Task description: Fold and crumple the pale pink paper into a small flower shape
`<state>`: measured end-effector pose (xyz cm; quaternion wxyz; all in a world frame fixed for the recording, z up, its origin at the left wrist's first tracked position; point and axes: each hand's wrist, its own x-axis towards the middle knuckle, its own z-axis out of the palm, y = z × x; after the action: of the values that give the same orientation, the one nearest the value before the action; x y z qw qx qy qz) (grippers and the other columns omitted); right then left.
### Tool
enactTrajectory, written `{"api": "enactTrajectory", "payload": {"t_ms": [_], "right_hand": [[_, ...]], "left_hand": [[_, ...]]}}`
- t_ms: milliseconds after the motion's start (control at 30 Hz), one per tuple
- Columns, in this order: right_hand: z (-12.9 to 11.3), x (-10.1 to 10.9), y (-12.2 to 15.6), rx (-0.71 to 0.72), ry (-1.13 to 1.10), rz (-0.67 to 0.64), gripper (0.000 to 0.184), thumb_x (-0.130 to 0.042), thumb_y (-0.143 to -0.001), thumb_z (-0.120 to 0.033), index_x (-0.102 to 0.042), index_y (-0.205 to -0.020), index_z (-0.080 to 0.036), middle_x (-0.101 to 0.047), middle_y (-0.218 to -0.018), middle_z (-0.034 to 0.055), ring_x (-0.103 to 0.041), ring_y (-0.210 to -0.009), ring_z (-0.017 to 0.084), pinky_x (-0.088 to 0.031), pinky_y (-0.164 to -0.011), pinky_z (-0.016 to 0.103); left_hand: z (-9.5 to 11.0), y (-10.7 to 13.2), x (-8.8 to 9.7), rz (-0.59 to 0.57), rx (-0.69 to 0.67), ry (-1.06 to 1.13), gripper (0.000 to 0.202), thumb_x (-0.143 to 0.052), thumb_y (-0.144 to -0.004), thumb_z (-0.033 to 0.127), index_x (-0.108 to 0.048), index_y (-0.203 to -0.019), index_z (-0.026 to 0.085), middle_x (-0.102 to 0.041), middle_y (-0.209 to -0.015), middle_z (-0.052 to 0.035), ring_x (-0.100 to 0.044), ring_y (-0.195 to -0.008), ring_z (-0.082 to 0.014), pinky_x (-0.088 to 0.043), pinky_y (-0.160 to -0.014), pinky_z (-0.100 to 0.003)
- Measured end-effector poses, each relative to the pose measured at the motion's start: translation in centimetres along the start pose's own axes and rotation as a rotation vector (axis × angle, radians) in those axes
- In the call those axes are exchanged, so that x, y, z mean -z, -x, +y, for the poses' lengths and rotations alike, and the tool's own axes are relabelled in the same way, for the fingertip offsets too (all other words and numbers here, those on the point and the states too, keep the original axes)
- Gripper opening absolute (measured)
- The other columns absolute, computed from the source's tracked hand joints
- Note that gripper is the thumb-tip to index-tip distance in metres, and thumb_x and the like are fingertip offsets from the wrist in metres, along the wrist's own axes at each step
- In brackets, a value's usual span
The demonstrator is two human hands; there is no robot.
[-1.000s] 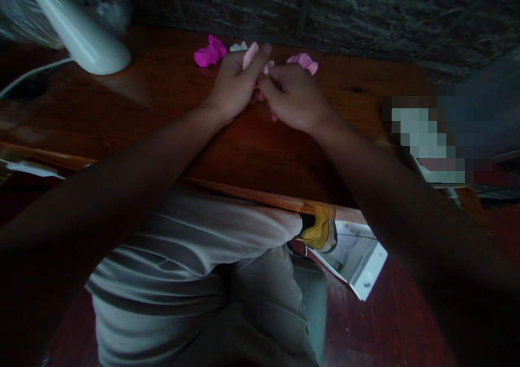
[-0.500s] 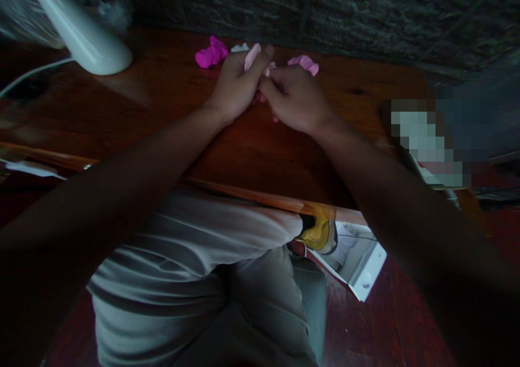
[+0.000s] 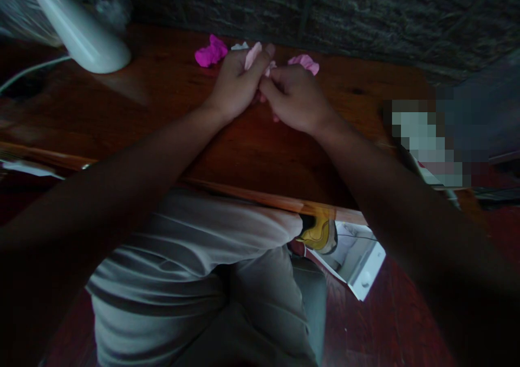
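Note:
My left hand (image 3: 238,82) is closed on a pale pink crumpled piece (image 3: 252,56), thin and soft like paper or clay; its exact kind I cannot make out. Part of it shows above the thumb. My right hand (image 3: 298,93) meets the left one, its thumb and fingers pinched on the lower edge of the same pale pink piece. Behind the left hand lie a magenta crumpled piece (image 3: 211,51) and, partly hidden, a white piece (image 3: 239,46). Just beyond the right hand rests a lighter pink crumpled piece (image 3: 305,63).
Wooden table (image 3: 260,155) under both hands, with a dark stone-like wall (image 3: 365,20) behind. A white lamp-like object (image 3: 95,50) with a cord stands at the left. At the right edge is a blurred-out item (image 3: 426,145). Below are an open white box (image 3: 361,258) and a yellow shoe (image 3: 320,231).
Almost nothing differs. Both hands keep the same hold on the pale pink piece, and the view has shifted very slightly.

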<state>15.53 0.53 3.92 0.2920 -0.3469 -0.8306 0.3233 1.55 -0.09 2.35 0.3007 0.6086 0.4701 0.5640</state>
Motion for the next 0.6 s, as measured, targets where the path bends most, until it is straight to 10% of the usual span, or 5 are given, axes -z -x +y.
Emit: {"api": "enactTrajectory", "payload": {"t_ms": [600], "right_hand": [[0.34, -0.06, -0.11, 0.022, 0.001, 0.021, 0.034, -0.061, -0.099, -0.038, -0.061, -0.067, -0.025, -0.062, -0.057, 0.0008, -0.064, -0.061, 0.019, -0.041, -0.056, 0.031]], "left_hand": [[-0.78, -0.19, 0.28, -0.004, -0.081, 0.039, 0.039, -0.059, -0.102, 0.023, -0.057, -0.063, 0.023, -0.052, -0.052, 0.0042, -0.042, -0.045, -0.0069, -0.029, -0.043, -0.026]]}}
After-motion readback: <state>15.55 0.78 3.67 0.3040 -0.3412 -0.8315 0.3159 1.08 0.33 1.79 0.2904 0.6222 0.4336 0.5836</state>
